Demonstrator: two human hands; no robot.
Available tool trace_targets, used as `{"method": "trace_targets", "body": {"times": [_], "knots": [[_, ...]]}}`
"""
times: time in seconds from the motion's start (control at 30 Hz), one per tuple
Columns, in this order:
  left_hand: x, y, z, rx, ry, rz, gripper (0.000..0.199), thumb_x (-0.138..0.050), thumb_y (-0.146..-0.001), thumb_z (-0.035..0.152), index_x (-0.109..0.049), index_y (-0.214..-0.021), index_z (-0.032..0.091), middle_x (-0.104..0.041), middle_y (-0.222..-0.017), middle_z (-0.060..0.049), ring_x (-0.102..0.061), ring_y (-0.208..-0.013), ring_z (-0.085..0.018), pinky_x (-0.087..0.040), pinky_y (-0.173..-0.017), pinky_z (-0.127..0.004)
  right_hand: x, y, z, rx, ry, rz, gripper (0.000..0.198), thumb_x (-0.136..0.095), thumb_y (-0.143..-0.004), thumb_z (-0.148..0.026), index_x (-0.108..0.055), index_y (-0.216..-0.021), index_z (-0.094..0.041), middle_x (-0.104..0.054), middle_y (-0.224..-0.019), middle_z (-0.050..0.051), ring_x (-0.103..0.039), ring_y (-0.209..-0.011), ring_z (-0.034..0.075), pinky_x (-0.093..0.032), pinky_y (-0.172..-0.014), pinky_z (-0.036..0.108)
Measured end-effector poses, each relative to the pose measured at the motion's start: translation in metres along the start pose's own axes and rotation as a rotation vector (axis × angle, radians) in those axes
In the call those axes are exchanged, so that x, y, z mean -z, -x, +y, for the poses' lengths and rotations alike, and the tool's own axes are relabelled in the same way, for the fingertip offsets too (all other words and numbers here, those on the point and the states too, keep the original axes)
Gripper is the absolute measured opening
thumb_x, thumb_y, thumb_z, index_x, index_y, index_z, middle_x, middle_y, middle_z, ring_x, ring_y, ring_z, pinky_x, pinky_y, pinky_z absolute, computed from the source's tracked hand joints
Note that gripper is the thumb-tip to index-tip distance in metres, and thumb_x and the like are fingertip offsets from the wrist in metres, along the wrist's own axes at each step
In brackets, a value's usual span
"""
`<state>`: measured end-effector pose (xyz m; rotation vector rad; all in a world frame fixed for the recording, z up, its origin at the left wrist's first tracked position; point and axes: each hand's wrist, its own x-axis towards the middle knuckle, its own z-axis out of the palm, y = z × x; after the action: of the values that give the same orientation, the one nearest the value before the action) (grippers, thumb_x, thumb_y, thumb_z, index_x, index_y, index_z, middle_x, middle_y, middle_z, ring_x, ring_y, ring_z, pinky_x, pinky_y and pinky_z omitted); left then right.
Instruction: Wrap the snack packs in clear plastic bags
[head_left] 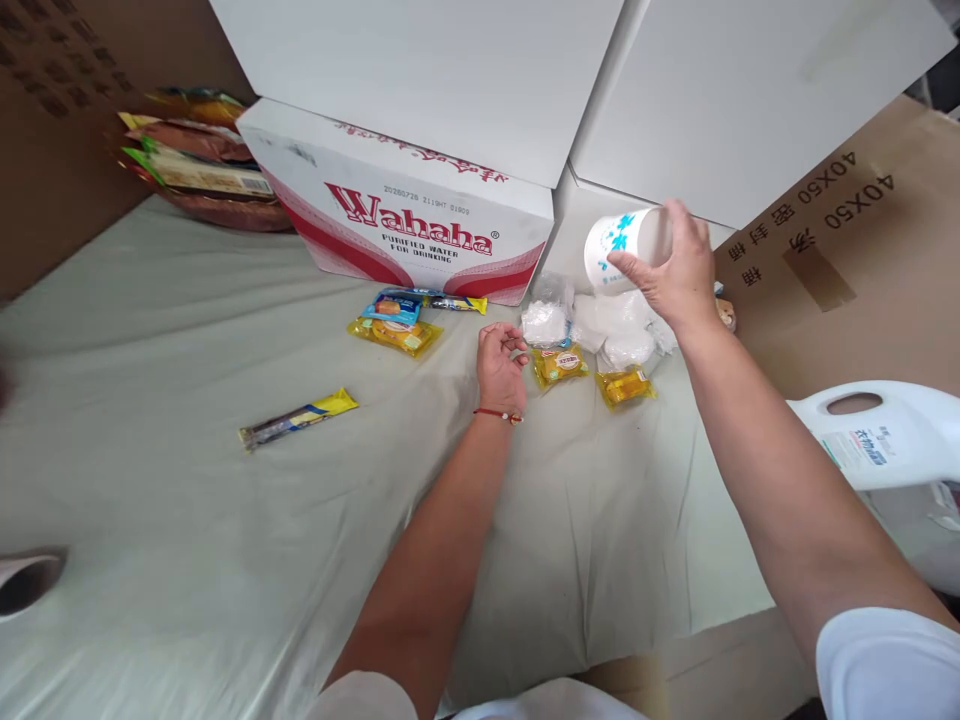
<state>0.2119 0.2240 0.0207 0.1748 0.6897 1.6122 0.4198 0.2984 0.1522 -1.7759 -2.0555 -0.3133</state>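
My right hand (679, 270) grips a white paper cup (616, 250) with a blue leaf pattern. The cup is tipped on its side, above white items in clear plastic wrapping (626, 325). My left hand (501, 362) is over the cloth, its fingers loosely bent and slightly apart, with nothing visible in them. Close by its fingertips are a clear-wrapped white packet (545, 322) and a yellow snack packet (559, 367). Another yellow packet (625, 386) lies below the white items. Left of my left hand sit yellow and blue snack packets (396, 322).
A Wahaha water carton (412, 215) stands against white panels (435, 70). Bagged snacks fill a basket (217, 212) at the back left. A long yellow-ended wrapper (298, 418) lies on the greenish cloth (225, 540). A cardboard box (847, 250) and white jug (900, 430) stand right; a roll (30, 580) lies left.
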Motion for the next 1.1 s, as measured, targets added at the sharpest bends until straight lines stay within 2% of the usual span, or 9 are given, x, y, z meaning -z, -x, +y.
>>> {"method": "trace_targets", "body": {"times": [0.27, 0.43, 0.53, 0.67, 0.77, 0.87, 0.97, 1.0, 1.1], "knots": [[0.002, -0.001, 0.001, 0.025, 0.006, -0.038, 0.017, -0.066, -0.077, 0.033, -0.055, -0.078, 0.02, -0.058, -0.071, 0.001, -0.05, -0.054, -0.008, -0.032, -0.049, -0.019, 0.004, -0.004, -0.013, -0.095, -0.24, -0.024, 0.07, -0.076, -0.077, -0.063, -0.056, -0.13, -0.024, -0.055, -0.137, 0.016, -0.041, -0.138, 0.038, -0.04, -0.112, 0.054], [0.002, 0.002, 0.005, 0.043, -0.038, -0.091, 0.018, -0.071, -0.077, 0.03, -0.057, -0.076, 0.019, -0.057, -0.068, 0.002, -0.048, -0.052, -0.006, -0.031, -0.047, -0.018, 0.022, 0.03, -0.017, -0.373, -1.026, 0.246, 0.059, -0.057, -0.085, -0.072, -0.061, -0.121, -0.026, -0.064, -0.131, 0.007, -0.056, -0.127, 0.027, -0.049, -0.106, 0.045], [-0.002, 0.009, 0.006, 0.033, -0.083, -0.218, 0.018, -0.078, -0.076, 0.03, -0.065, -0.085, 0.02, -0.061, -0.079, 0.0, -0.052, -0.059, -0.006, -0.033, -0.047, -0.016, 0.028, 0.062, -0.027, -0.466, -1.342, 0.074, 0.075, -0.038, -0.088, -0.083, -0.061, -0.128, -0.024, -0.067, -0.126, 0.008, -0.063, -0.119, 0.028, -0.056, -0.096, 0.045], [-0.005, 0.019, 0.001, 0.1, -0.156, -0.388, 0.043, -0.083, -0.076, 0.043, -0.069, -0.113, 0.027, -0.066, -0.097, -0.004, -0.057, -0.063, -0.01, -0.035, -0.045, -0.018, 0.007, 0.099, -0.041, -0.541, -1.134, -0.255, 0.09, -0.018, -0.089, -0.086, -0.055, -0.141, -0.023, -0.072, -0.114, 0.011, -0.068, -0.11, 0.031, -0.058, -0.086, 0.046], [0.0, 0.02, -0.007, 0.089, -0.366, -0.436, 0.043, -0.084, -0.073, 0.039, -0.071, -0.112, 0.023, -0.069, -0.091, -0.004, -0.06, -0.067, -0.013, -0.042, -0.052, -0.02, -0.015, 0.118, -0.048, -0.529, -0.961, -0.429, 0.097, -0.007, -0.089, -0.085, -0.055, -0.142, -0.02, -0.074, -0.109, 0.013, -0.07, -0.102, 0.031, -0.059, -0.082, 0.046], [0.008, 0.016, -0.013, 0.031, -0.554, -0.431, 0.021, -0.078, -0.072, 0.028, -0.075, -0.089, 0.017, -0.072, -0.083, -0.004, -0.063, -0.074, -0.018, -0.049, -0.062, -0.024, -0.012, 0.136, -0.048, -0.475, -0.745, -0.306, 0.081, -0.02, -0.095, -0.078, -0.061, -0.135, -0.02, -0.073, -0.111, 0.013, -0.07, -0.1, 0.03, -0.058, -0.083, 0.045], [0.011, 0.013, -0.014, 0.113, -0.623, -0.521, 0.01, -0.069, -0.07, 0.023, -0.073, -0.076, 0.015, -0.07, -0.074, -0.002, -0.061, -0.066, -0.018, -0.046, -0.058, -0.025, 0.025, 0.158, -0.044, -0.218, -0.444, 0.021, 0.055, -0.05, -0.095, -0.055, -0.058, -0.14, -0.024, -0.063, -0.135, 0.014, -0.067, -0.103, 0.029, -0.057, -0.09, 0.046], [0.011, 0.014, -0.014, 0.145, -0.645, -0.572, 0.009, -0.069, -0.069, 0.022, -0.073, -0.072, 0.015, -0.069, -0.071, -0.002, -0.06, -0.063, -0.018, -0.045, -0.056, -0.024, 0.04, 0.167, -0.043, -0.071, -0.365, 0.01, 0.05, -0.055, -0.095, -0.045, -0.057, -0.142, -0.028, -0.058, -0.143, 0.013, -0.067, -0.103, 0.027, -0.057, -0.091, 0.045], [0.006, 0.022, -0.008, 0.251, -0.722, -0.761, 0.007, -0.075, -0.065, 0.022, -0.072, -0.067, 0.015, -0.066, -0.065, -0.002, -0.059, -0.058, -0.018, -0.041, -0.051, -0.024, 0.077, 0.194, -0.042, 0.335, -0.19, -0.326, 0.042, -0.052, -0.095, -0.02, -0.064, -0.132, -0.035, -0.06, -0.141, 0.008, -0.067, -0.106, 0.025, -0.058, -0.088, 0.042]]}}
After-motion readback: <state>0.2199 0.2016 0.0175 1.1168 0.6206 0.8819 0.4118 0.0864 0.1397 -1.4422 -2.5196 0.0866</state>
